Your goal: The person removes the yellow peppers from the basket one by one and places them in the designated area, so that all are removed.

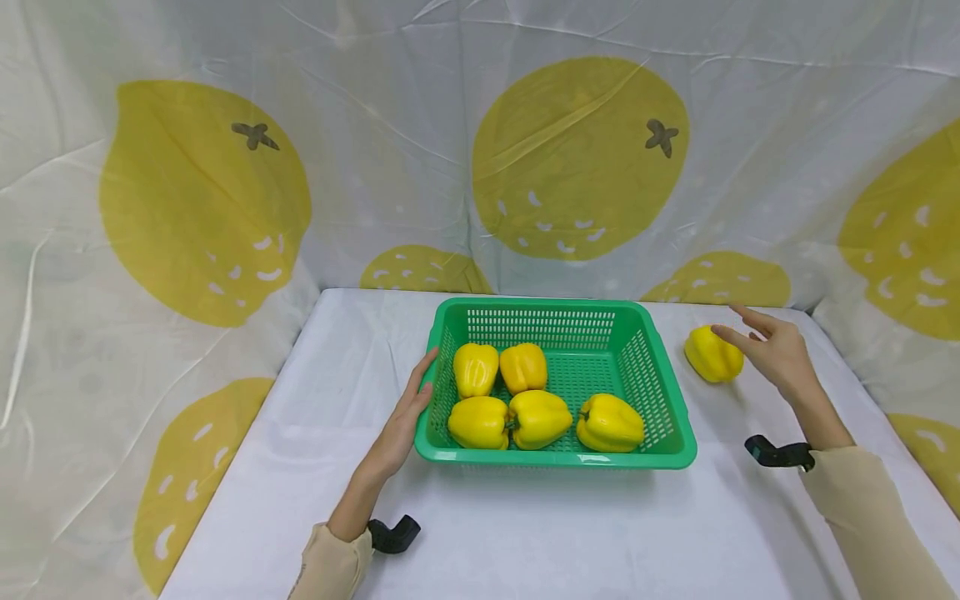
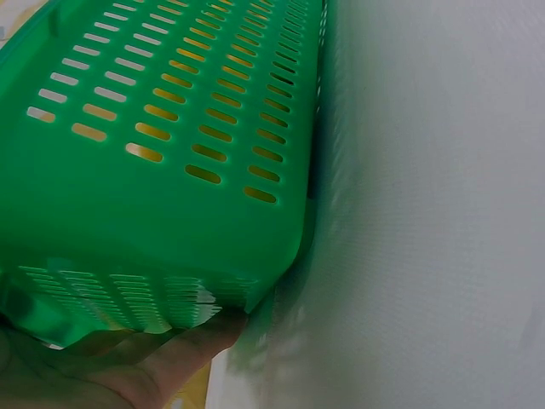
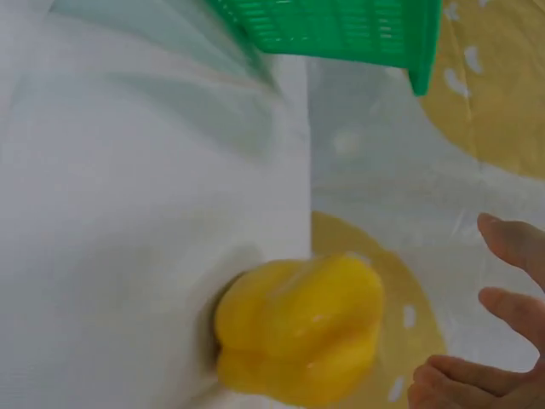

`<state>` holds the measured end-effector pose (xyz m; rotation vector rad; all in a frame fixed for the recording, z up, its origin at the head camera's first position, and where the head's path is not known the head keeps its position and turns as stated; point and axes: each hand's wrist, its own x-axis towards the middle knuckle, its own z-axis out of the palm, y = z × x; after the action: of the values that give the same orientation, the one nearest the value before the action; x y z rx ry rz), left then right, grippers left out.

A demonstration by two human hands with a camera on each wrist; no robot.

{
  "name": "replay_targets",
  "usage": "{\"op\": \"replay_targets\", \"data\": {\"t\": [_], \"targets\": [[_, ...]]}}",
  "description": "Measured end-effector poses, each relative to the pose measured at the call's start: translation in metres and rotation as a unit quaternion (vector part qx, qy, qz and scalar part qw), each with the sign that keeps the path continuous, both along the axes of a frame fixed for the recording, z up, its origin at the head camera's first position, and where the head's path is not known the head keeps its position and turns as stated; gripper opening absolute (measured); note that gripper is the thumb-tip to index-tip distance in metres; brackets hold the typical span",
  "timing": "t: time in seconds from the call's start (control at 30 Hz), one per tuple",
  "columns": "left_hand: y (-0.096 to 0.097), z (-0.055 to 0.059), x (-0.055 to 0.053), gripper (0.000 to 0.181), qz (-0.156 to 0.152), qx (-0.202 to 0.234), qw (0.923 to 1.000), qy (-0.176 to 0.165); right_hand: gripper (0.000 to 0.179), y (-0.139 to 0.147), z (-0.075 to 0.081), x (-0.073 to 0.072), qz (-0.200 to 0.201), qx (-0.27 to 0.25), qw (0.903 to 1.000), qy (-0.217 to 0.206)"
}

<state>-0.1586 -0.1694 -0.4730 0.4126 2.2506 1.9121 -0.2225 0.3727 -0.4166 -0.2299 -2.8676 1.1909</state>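
A green plastic basket [image 1: 555, 457] with slotted walls stands on the white-covered table, and several yellow bell peppers [image 1: 540, 419] lie inside it. Against the basket's left side rests my left hand [image 1: 401, 425], its fingers extended along the wall; the left wrist view shows those fingers [image 2: 192, 354] touching the slotted end. One more yellow bell pepper [image 1: 714, 354] lies on the cloth to the right of the basket. Just right of that pepper is my right hand [image 1: 780, 354], thumb and fingers spread apart, nothing held. In the right wrist view a gap separates fingers and pepper [image 3: 298, 332].
White cloth [image 1: 525, 533] covers the table. Behind it and at both sides hangs a pale curtain [image 1: 390, 150] printed with large yellow lemons. Black wrist mounts [image 1: 395, 534] sit on both forearms.
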Motion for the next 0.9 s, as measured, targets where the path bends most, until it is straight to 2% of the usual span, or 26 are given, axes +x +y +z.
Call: {"op": "replay_targets", "data": {"t": [0.27, 0.57, 0.7, 0.9], "targets": [[-0.001, 0.000, -0.001, 0.053, 0.000, 0.002, 1.0000, 0.004, 0.080, -0.028, 0.041, -0.006, 0.052, 0.007, 0.9978, 0.041], [0.000, -0.001, -0.002, 0.053, 0.002, -0.001, 1.0000, 0.004, 0.069, -0.082, 0.077, -0.011, 0.112, -0.028, 0.9909, 0.070], [0.001, -0.001, -0.001, 0.053, 0.003, -0.002, 1.0000, 0.004, 0.067, -0.108, 0.085, -0.014, 0.155, -0.041, 0.9838, 0.080], [0.000, 0.000, 0.000, 0.053, 0.003, -0.003, 1.0000, 0.004, 0.064, -0.141, 0.081, -0.020, 0.213, -0.053, 0.9728, 0.075]]}}
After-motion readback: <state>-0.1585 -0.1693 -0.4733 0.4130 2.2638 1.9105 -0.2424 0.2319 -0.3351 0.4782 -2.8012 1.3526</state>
